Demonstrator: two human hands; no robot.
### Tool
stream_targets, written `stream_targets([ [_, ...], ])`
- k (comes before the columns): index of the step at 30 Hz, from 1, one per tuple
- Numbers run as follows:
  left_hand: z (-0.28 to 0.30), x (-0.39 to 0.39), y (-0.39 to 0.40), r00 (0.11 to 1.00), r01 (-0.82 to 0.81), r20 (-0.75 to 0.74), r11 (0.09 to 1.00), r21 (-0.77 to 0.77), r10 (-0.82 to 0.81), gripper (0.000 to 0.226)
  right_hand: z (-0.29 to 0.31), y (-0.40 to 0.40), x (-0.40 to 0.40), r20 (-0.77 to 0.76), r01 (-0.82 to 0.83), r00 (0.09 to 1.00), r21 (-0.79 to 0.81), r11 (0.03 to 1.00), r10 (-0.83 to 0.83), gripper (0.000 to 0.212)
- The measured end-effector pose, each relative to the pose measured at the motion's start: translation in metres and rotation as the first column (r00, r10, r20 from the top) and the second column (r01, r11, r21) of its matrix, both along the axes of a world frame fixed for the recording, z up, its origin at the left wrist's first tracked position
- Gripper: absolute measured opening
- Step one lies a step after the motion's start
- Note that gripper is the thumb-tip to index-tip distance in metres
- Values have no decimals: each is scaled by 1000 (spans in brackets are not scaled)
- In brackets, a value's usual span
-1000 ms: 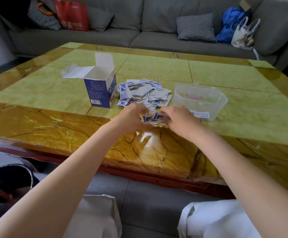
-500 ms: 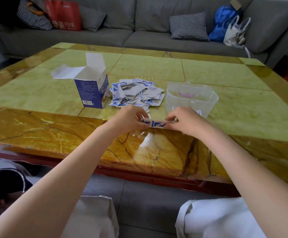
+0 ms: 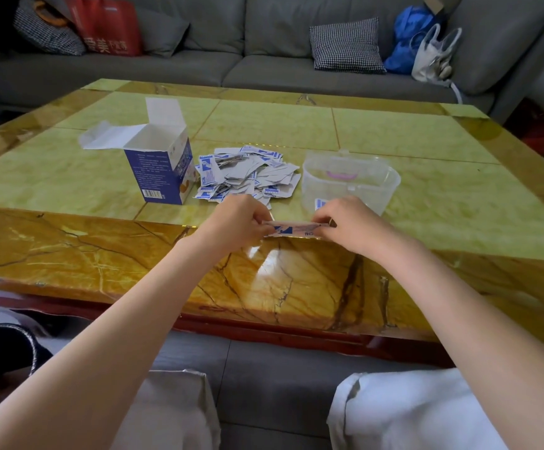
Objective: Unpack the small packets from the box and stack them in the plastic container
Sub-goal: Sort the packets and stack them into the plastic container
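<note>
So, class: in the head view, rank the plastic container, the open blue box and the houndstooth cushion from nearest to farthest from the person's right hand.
From the right hand:
1. Plastic container, just beyond the hand, touching or nearly so.
2. Open blue box, across the table to the left, past the packet pile.
3. Houndstooth cushion, far back on the sofa.

Single head-worn view — looks forward and down over the table [image 3: 69, 248]; hands close, sofa [image 3: 264, 69] far.

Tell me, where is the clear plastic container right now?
The plastic container sits on the table, just right of the loose packet pile, beyond the right hand.
</note>
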State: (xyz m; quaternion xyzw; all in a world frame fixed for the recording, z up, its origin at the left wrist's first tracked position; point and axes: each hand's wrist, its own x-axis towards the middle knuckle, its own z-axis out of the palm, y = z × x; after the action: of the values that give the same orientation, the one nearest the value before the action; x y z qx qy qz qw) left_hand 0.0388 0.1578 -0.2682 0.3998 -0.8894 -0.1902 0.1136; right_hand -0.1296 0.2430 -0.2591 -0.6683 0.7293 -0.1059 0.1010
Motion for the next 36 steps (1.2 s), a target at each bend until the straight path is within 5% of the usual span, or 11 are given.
stream_targets([
  [11, 4, -1, 0, 995, -66, -70, 997, 37, 68, 27, -3, 1, 3, -50, -79, 996, -99, 992, 74, 35],
  [27, 16, -6, 12, 994, -50, 86, 992, -117, 60, 18, -6, -3, 7, -192, -108, 977, -87, 990, 90, 31],
  [32, 39, -11, 8, 995, -98, -43, 984, -151, 92, 21, 10, -6, 6, -138, -114, 987, -287, 951, 77, 30],
  [36, 55, -28, 6, 939, -159, -333, 968, -195, 87, 30, 43, -7, -14, 50, 60, 998, -426, 903, -43, 29],
])
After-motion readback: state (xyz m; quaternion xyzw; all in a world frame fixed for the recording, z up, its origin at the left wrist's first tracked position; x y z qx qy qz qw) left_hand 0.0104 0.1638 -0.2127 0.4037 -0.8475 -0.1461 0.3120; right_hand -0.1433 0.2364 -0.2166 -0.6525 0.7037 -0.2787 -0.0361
